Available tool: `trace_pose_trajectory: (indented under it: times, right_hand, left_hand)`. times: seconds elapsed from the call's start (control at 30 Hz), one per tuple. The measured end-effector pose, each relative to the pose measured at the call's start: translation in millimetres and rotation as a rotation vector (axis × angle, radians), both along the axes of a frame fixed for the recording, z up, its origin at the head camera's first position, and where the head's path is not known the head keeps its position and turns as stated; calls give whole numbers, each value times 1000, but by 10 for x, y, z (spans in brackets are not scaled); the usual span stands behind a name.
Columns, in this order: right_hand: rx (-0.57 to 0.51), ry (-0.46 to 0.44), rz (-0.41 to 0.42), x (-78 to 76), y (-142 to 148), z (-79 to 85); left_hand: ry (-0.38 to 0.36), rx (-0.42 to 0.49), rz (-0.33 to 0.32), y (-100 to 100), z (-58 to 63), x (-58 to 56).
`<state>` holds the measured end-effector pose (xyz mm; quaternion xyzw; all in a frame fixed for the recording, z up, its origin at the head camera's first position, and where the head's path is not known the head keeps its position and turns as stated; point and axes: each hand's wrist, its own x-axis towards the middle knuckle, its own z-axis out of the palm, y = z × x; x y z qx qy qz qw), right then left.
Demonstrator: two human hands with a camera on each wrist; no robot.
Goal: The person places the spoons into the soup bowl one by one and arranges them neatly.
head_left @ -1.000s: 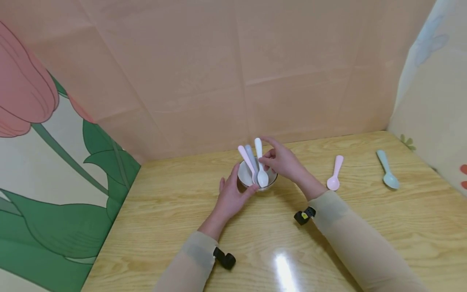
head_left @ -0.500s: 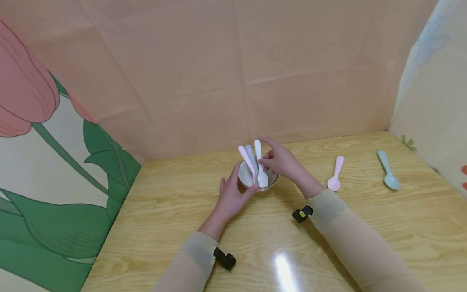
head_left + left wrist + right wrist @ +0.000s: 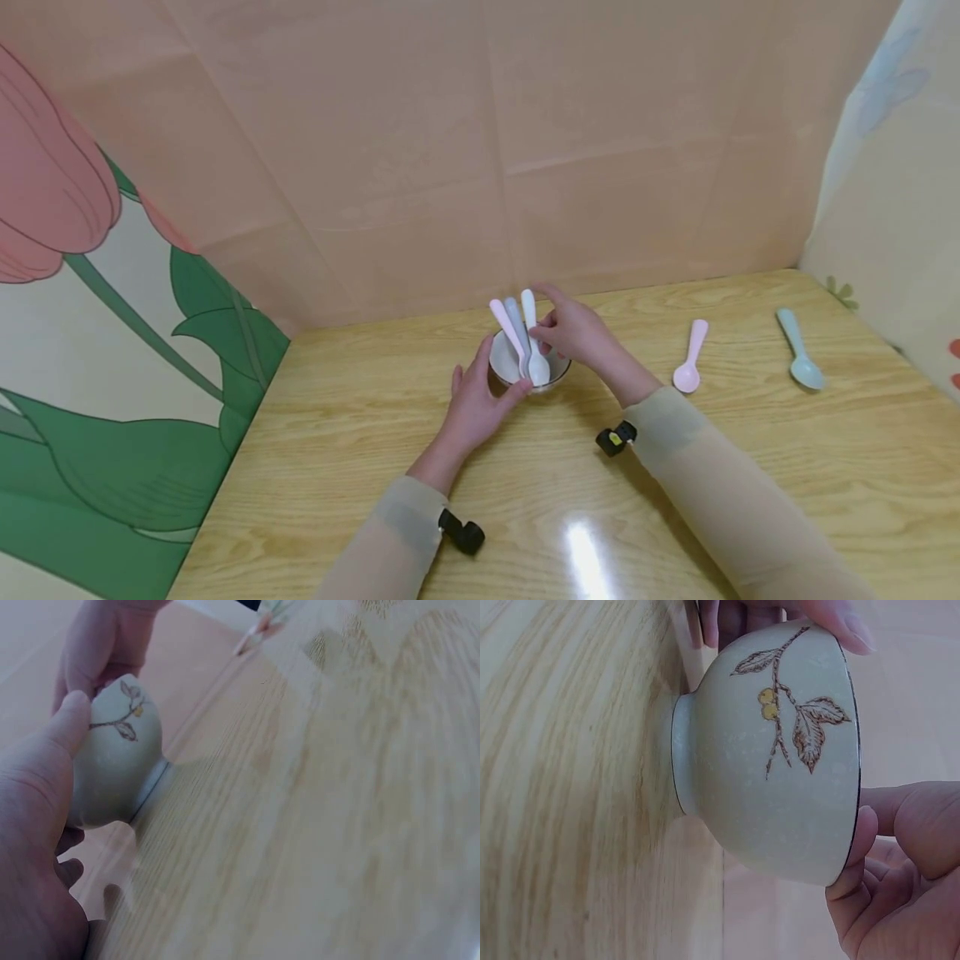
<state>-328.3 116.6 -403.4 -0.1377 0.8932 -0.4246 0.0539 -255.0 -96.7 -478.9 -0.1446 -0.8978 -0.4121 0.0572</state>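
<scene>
A small bowl with a dark rim and a painted leaf branch stands upright on the table. My left hand grips it from the left, thumb over the near rim. Inside lean a pink spoon and a grey-blue spoon, handles up and close together. Beside them on the right is a white spoon, bowl end down. My right hand pinches its handle between thumb and fingers above the bowl's right side. In the right wrist view, that hand's fingers are right at the rim and the spoons are hidden.
On the wood-grain table, a pink spoon lies right of the bowl. Farther right lies a blue-green spoon. A pinkish sheet hangs behind the table's back edge, with flower-printed panels at both sides.
My right hand has shifted slightly left, and the white spoon has come a little lower and closer to the other two. The left hand and bowl stay put.
</scene>
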Motion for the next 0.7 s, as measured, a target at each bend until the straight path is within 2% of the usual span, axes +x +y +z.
trace_pose_trajectory:
  times: [0.3,0.7]
  right_hand:
    - [54,42,-13,25,-25,15]
    - [66,32,-25,22,-30,11]
  left_hand:
    - [-6,-1,2,9,15,11]
    - [-4,13,0,13,11,0]
